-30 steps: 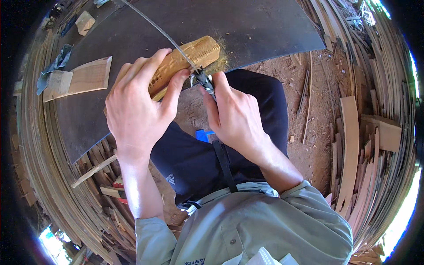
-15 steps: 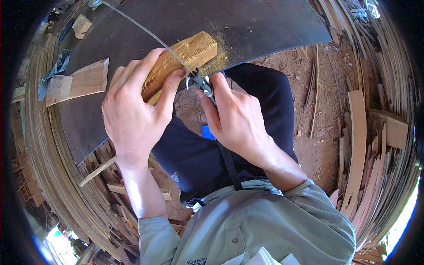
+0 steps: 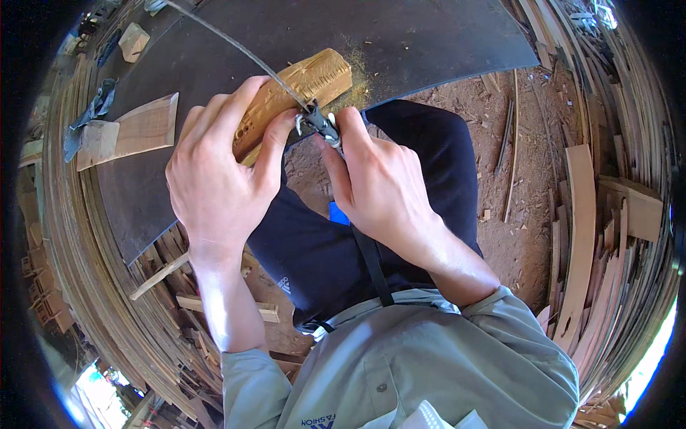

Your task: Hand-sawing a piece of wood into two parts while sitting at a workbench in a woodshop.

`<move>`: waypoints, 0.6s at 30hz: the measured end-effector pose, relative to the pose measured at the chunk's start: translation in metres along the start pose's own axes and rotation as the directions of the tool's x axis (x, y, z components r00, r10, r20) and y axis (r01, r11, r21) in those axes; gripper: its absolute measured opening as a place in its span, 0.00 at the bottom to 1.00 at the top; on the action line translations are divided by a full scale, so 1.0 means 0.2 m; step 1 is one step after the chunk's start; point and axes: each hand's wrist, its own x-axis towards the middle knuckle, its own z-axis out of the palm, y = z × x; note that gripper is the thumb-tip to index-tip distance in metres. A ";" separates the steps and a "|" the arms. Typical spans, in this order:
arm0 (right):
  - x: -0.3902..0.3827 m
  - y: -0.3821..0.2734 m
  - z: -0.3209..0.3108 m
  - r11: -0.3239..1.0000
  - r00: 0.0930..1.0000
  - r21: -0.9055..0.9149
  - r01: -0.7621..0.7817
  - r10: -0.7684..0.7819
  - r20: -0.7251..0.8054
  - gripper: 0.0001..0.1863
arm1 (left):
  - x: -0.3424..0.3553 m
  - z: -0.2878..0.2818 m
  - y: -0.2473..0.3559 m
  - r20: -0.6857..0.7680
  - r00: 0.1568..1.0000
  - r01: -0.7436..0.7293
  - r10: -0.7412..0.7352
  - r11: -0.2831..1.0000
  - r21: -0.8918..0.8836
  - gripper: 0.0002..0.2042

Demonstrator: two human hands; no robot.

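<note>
A block of yellow-brown wood [image 3: 325,77] lies at the near edge of the dark tabletop, its upper side marked with short, close-set cuts. My left hand [image 3: 221,161] is closed round its near left part, with the thumb on the side towards me. My right hand [image 3: 379,171] grips the dark, wrapped handle of a thin-bladed saw [image 3: 236,44]; white bits stick out around that handle. The long, narrow blade runs over the block towards the far left, close to my left thumb. My palm hides much of the handle, and the blade's contact with the wood cannot be made out.
Sawdust [image 3: 361,82] is scattered beside the block on the dark tabletop [image 3: 429,43]. A tapered board [image 3: 146,132] and a small wood block [image 3: 133,43] lie at the left. Stacked wooden strips [image 3: 579,236] line both sides. My legs are below the table edge.
My right hand has moved slightly away from me and to the left, pushing the saw handle closer to the block. My left hand stays round the wood.
</note>
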 end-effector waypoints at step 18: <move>-0.71 0.24 -0.18 0.970 0.970 0.055 -0.238 0.234 0.069 0.09 | 0.01 0.00 0.00 0.017 1.000 0.017 -0.019 0.994 0.106 0.23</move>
